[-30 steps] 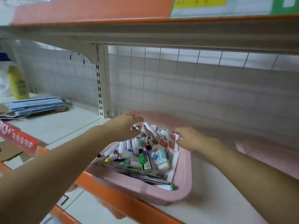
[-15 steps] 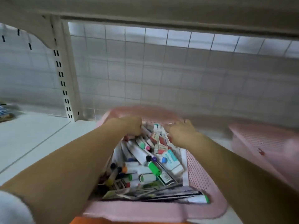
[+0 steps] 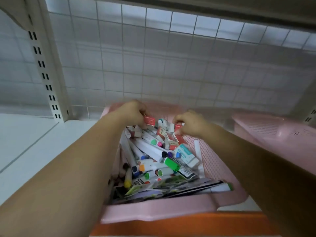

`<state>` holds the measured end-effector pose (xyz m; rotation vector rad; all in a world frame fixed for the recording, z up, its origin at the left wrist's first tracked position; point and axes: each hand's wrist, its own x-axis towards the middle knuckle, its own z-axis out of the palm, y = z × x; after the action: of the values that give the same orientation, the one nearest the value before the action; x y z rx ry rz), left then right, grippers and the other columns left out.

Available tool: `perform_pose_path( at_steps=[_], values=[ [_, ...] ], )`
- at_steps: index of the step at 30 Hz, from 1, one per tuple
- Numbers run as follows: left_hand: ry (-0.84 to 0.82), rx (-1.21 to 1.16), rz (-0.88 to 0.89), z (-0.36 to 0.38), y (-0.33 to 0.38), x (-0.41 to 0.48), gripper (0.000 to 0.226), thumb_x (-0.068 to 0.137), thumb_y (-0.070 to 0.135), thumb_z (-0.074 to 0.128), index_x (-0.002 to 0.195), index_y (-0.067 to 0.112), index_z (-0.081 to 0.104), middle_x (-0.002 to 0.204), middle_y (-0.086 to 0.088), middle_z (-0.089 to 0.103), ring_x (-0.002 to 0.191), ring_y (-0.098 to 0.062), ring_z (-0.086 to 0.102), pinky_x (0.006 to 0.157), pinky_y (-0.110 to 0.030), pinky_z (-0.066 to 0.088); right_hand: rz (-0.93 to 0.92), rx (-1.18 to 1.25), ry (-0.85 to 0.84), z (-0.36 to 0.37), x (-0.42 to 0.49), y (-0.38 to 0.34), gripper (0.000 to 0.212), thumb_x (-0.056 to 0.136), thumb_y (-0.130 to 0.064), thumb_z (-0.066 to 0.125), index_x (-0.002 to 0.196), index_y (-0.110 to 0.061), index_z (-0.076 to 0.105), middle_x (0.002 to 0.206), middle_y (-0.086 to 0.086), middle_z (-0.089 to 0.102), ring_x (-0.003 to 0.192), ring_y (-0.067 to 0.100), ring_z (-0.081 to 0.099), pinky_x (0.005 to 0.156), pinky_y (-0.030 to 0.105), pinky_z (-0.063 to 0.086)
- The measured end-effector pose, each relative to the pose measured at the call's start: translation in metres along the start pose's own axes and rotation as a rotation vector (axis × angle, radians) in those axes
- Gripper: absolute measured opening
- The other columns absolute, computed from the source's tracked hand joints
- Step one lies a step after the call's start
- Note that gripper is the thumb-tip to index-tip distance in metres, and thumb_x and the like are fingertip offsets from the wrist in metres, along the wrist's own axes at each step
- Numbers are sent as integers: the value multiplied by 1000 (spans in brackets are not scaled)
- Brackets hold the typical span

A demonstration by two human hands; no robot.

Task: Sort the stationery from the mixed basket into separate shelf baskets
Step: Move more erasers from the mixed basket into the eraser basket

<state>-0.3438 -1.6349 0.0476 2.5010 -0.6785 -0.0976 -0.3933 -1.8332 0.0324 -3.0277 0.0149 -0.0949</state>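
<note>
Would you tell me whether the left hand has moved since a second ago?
No: the left hand remains by the far rim of the pink basket; only the camera has shifted.

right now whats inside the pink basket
The pink basket holds white markers with coloured caps, small boxes and flat packets. Whatever lies beneath the pile or under the left forearm is hidden.

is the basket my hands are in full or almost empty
Full: the mixed basket is heaped with markers, erasers and packets; only its right floor strip shows bare.
</note>
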Motion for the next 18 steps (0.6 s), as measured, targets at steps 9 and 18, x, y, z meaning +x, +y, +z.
perform_pose_path(
  at_steps=[9, 18],
  values=[
    [83, -231, 88, -4, 9, -4, 24, 84, 8, 64, 107, 8, 68, 84, -9, 63, 64, -16, 53, 55, -21, 43, 41, 797, 309, -12, -17, -6, 22, 79, 2, 68, 88, -13, 54, 77, 5, 61, 78, 23, 62, 80, 40, 51],
    [35, -540, 108, 4, 35, -4, 20, 100, 12, 38, 94, 1, 54, 69, -11, 58, 49, -16, 54, 51, -23, 51, 184, 1117, 224, -26, -27, 0, 34, 88, 0, 58, 120, -7, 55, 91, 1, 62, 68, 20, 61, 54, 19, 53]
  ],
)
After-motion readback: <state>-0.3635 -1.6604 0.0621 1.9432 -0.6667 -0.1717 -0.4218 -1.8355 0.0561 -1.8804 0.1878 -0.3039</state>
